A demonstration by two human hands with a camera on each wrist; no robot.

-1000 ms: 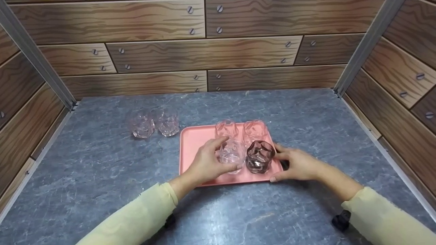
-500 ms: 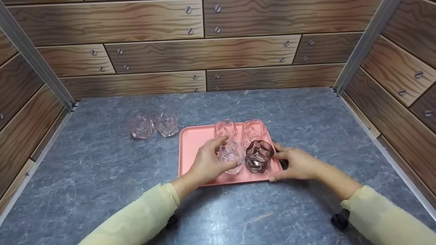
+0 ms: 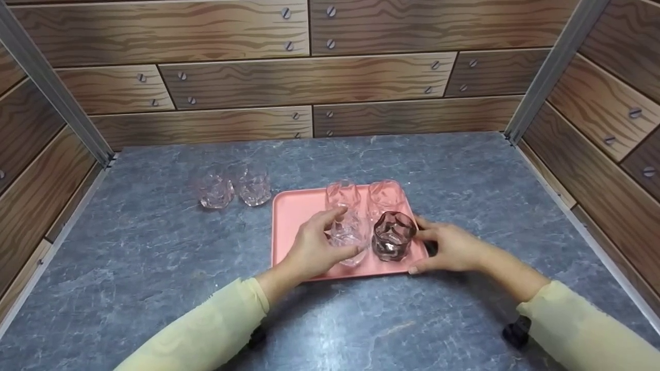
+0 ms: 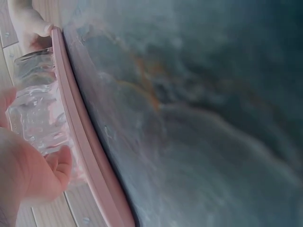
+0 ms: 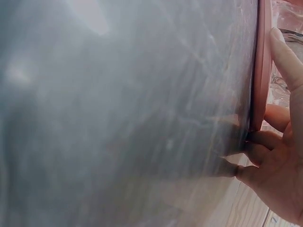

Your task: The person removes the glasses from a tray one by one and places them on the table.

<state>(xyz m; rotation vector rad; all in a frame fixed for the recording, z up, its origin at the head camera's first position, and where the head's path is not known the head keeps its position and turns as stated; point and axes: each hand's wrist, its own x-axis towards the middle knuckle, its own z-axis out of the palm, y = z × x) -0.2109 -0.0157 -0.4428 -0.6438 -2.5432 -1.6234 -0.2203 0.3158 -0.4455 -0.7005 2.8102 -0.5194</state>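
Note:
A pink tray (image 3: 295,212) lies on the table with several glasses on its right half. My left hand (image 3: 315,243) holds a clear glass (image 3: 351,234) at the front of the tray, thumb on the near side and fingers at the far side. Right beside it stands a smoky dark glass (image 3: 393,238). My right hand (image 3: 455,248) grips the tray's right edge; in the right wrist view its thumb (image 5: 285,54) lies at the rim. Behind the front pair are two clear glasses (image 3: 342,194), partly hidden. The left hand's farther fingers are partly hidden too.
Two more clear glasses (image 3: 216,191) stand side by side on the table, left of the tray. The grey marbled tabletop (image 3: 154,242) is enclosed by wood-patterned walls (image 3: 247,82) at the back and sides, with metal posts (image 3: 557,67) at the corners.
Both hands keep their places on the clear glass and at the tray's edge. Only a slight shift of the whole head view shows.

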